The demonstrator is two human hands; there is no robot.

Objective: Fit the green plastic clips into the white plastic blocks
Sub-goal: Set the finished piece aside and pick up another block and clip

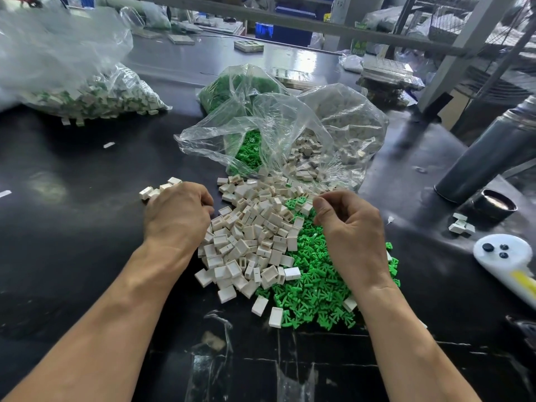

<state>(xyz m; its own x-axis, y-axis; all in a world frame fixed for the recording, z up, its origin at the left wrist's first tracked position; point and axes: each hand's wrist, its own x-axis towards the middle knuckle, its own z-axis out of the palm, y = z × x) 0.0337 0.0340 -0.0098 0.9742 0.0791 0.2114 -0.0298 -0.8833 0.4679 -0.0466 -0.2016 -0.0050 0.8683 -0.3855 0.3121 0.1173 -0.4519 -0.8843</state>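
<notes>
Left hand (177,216) curled, knuckles up, on white blocks (255,242); its hold can't be told. Right hand (351,224) pinches fingertips together over green clips (316,294). Clear bag (290,140) spills both.

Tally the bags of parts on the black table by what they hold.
Mixed white-and-green parts bag: 1
Green clips bag: 1
White blocks bag: 1
Total: 3
</notes>
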